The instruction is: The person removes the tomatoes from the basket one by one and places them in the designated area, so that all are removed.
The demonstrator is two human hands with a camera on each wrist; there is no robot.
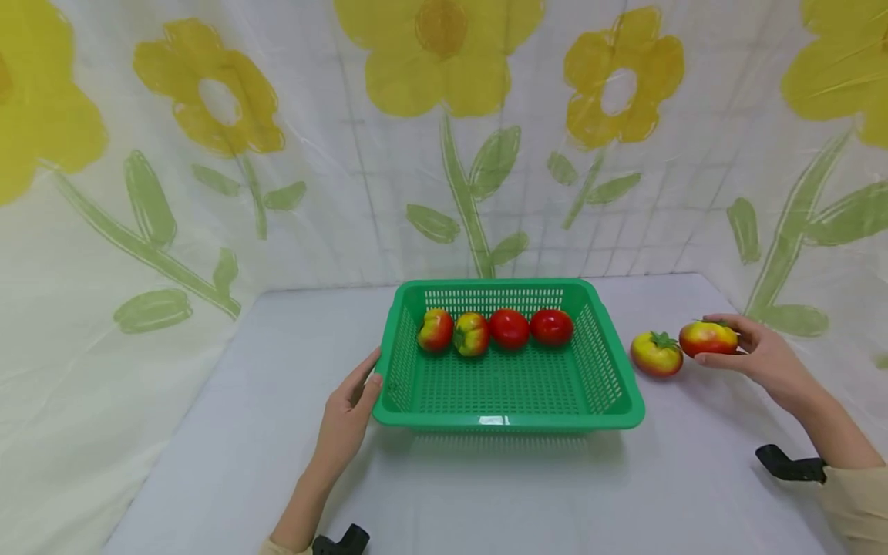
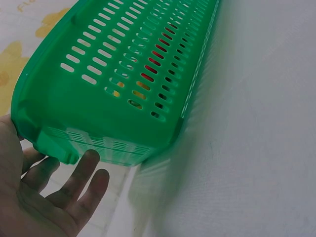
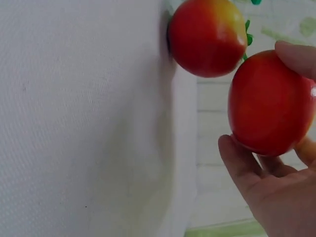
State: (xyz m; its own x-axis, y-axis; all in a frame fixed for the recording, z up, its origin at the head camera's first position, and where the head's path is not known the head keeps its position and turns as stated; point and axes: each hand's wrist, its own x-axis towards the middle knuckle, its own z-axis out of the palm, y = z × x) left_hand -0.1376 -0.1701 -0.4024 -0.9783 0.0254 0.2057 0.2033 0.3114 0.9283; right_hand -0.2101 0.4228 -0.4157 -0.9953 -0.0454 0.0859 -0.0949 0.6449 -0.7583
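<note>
Basket (image 1: 486, 391) holds 4 fruits (image 1: 509, 330); L hand (image 1: 347, 415) prob. pinches rim (image 1: 555, 422), R hand (image 1: 771, 358) clamps tomato (image 1: 706, 339).

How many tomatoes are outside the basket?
2: one tomato on the table, right of the green basket; the other tomato held in the right hand.
</note>
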